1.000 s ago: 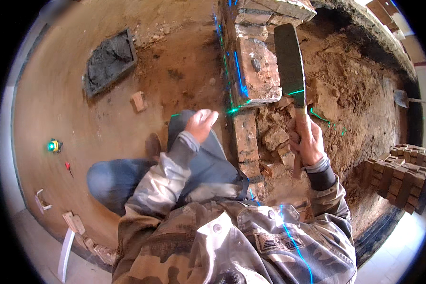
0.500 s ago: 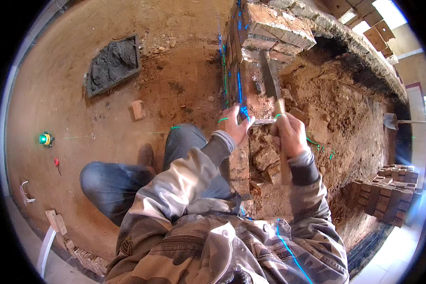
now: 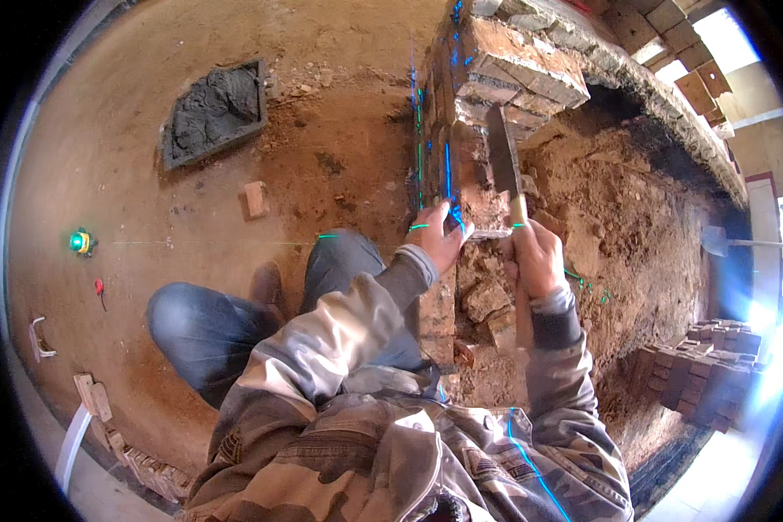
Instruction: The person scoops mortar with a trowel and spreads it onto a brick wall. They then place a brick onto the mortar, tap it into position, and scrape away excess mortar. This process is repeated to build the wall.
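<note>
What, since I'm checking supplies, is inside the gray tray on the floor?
The tray holds a dark gray, mortar-like mass, heaped unevenly. The tray's bottom beneath that mass is covered and cannot be seen.

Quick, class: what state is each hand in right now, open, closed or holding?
Left hand: open, thumb and fingers apart, at the brickwork's near corner.
Right hand: closed, holding the flat-bladed tool by its handle.

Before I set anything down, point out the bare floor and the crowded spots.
Bare floor lies between the mortar tray, the loose brick and the green lamp. The brick wall is crowded: left hand at it, right hand gripping the trowel.
</note>
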{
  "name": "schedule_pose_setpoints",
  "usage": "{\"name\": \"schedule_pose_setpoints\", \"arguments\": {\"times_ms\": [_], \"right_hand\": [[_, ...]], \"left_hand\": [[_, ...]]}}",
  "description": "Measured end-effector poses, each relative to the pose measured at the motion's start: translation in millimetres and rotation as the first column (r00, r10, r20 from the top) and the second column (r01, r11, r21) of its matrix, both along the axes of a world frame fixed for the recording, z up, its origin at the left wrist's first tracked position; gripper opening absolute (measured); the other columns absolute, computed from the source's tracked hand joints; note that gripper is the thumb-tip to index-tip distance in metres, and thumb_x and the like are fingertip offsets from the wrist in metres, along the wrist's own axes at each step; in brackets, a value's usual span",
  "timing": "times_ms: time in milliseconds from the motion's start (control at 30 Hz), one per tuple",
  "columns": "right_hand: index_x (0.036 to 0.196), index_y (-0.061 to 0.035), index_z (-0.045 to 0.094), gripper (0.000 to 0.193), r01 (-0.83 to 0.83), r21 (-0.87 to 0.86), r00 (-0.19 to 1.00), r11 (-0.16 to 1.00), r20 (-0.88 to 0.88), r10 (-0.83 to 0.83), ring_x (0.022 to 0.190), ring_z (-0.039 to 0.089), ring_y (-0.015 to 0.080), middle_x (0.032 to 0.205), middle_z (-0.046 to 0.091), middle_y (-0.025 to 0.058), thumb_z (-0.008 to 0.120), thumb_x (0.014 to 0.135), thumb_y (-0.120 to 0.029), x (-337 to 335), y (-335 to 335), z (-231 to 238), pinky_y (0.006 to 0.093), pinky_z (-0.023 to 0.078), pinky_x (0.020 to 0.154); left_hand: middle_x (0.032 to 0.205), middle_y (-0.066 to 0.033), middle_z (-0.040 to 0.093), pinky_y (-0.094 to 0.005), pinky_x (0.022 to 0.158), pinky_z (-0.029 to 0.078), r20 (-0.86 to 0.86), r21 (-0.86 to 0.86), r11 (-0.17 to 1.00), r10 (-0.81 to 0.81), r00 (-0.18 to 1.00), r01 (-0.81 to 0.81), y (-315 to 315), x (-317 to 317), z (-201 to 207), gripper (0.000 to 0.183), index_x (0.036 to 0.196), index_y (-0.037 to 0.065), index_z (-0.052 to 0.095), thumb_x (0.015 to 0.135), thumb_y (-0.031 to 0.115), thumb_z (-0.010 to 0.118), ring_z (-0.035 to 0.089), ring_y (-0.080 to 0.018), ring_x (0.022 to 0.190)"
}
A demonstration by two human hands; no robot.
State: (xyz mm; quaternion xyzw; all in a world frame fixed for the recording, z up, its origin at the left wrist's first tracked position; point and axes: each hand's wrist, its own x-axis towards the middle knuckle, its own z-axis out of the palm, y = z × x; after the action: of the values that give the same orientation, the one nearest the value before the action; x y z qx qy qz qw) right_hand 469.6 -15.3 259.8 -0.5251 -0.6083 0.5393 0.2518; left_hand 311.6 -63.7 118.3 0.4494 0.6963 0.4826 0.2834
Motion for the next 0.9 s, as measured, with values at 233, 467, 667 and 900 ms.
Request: {"name": "schedule_pose_setpoints", "arguments": {"times_ms": [233, 467, 667, 900], "right_hand": [[0.096, -0.0009, 0.063, 0.03, 0.041, -0.099, 0.999, 0.994, -0.031, -0.044, 0.044, 0.043, 0.0067, 0.064, 0.052, -0.0004, 0.049, 0.104, -0.027, -2.1, -15.1, 3.6, 0.024, 0.032, 0.038], [0.101, -0.0003, 0.063, 0.031, 0.073, -0.125, 0.996, 0.99, -0.039, -0.078, 0.043, 0.043, 0.0061, 0.063, 0.052, -0.001, 0.051, 0.105, -0.029, -10.0, -16.8, 5.5, 0.0228, 0.031, 0.037], [0.089, -0.0024, 0.061, 0.035, 0.1, -0.063, 0.993, 0.993, -0.061, -0.104, 0.041, 0.043, 0.0062, 0.062, 0.051, -0.0005, 0.05, 0.105, -0.031, -14.7, -24.6, 8.0, 0.0235, 0.031, 0.036], [0.103, -0.0029, 0.064, 0.035, 0.114, -0.105, 0.992, 0.988, -0.042, -0.119, 0.044, 0.043, 0.0065, 0.065, 0.053, -0.0004, 0.05, 0.106, -0.035, 6.9, -31.3, 29.5, 0.0223, 0.034, 0.04]], "left_hand": [[0.126, -0.0315, 0.06, -0.0453, 0.106, 0.043, 0.008, 0.008, 0.999, -0.037, 0.999, 0.037, -5.9, -2.4, 2.5, 0.072, 0.132, -0.011, 0.053, 0.088, 0.042, 0.073, 0.056, -0.0411, 0.121], [0.114, -0.0227, 0.065, -0.042, 0.094, 0.049, 0.144, -0.054, 0.998, 0.032, 0.989, -0.024, -5.7, 12.0, -34.2, 0.06, 0.123, -0.006, 0.054, 0.086, 0.035, 0.076, 0.063, -0.0328, 0.105], [0.106, -0.0159, 0.067, -0.037, 0.09, 0.052, 0.318, -0.142, 0.99, 0.028, 0.948, 0.019, 5.9, 15.2, -52.4, 0.065, 0.126, -0.006, 0.048, 0.085, 0.034, 0.079, 0.065, -0.0235, 0.099], [0.102, -0.0038, 0.07, -0.0334, 0.085, 0.053, 0.749, -0.043, 0.969, -0.129, 0.65, 0.242, 8.3, -28.2, 23.7, 0.043, 0.108, 0.003, 0.066, 0.092, 0.042, 0.074, 0.065, -0.0147, 0.093]]}}
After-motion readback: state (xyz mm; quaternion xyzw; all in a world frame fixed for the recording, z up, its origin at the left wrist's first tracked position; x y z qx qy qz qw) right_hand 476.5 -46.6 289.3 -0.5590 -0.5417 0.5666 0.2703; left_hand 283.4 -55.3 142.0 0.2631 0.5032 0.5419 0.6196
